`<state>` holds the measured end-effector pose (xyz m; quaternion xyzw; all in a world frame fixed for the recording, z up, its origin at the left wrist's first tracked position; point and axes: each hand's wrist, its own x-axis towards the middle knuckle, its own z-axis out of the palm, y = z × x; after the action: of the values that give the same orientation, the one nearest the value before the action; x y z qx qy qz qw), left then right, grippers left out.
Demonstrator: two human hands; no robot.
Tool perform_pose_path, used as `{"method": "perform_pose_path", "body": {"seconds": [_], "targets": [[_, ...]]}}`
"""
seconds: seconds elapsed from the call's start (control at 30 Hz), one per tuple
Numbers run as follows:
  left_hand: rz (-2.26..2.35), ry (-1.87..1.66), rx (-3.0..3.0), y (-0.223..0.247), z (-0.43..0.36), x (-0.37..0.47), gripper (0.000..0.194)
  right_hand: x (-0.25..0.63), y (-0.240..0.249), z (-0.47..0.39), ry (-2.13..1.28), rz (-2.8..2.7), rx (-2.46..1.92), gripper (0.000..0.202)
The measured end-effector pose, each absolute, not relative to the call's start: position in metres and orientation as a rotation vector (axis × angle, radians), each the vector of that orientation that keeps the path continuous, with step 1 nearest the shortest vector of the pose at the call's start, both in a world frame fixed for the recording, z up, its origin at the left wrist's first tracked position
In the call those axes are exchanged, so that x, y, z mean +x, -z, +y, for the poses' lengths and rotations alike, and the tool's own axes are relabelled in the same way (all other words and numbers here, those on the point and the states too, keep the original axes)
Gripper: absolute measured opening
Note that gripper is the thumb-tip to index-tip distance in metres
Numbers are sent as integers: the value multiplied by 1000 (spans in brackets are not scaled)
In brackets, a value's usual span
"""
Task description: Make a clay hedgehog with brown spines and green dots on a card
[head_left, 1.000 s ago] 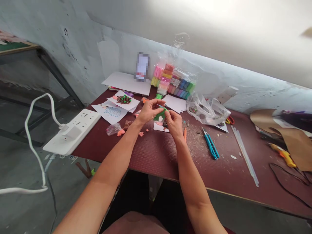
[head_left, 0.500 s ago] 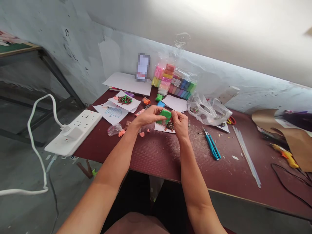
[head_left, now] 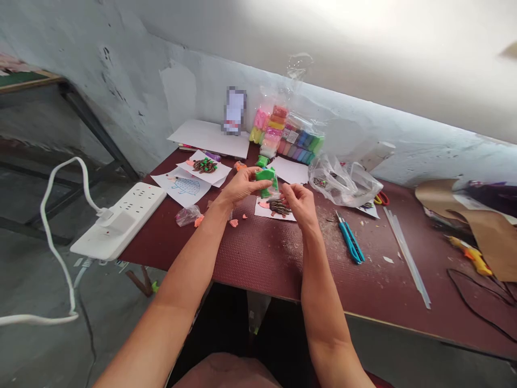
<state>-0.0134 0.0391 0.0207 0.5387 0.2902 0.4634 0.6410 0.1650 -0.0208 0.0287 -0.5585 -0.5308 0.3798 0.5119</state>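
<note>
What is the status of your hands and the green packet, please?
Left hand pinching green packet. Right hand close by, grip unclear. Blue tool on table, off right, apart from both hands.

Desk: power strip at left edge; glue gun toward right end;
Clay packs: against the wall; left of the plastic bag;
Cutter: right of the right hand; left of the sticks;
Packet: in the left hand; over the desk.
</note>
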Motion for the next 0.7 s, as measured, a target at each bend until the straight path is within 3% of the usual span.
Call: {"method": "perform_pose_path", "body": {"seconds": [0.1,0.3,0.57,0.7], "targets": [[671,-1111,1159,-17,42,-11,44,164,-27,-23,-1082,-1351,-1310,61],[702,-1132,1072,-17,44,-11,56,160,-24,-22,-1063,-1299,-1206,44],[739,-1060,1099,-19,42,-12,50,161,-22,-21,-1061,-1272,-1202,32],[733,-999,1133,-21,40,-13,50,162,-22,-20,-1075,-1273,-1200,35]]}}
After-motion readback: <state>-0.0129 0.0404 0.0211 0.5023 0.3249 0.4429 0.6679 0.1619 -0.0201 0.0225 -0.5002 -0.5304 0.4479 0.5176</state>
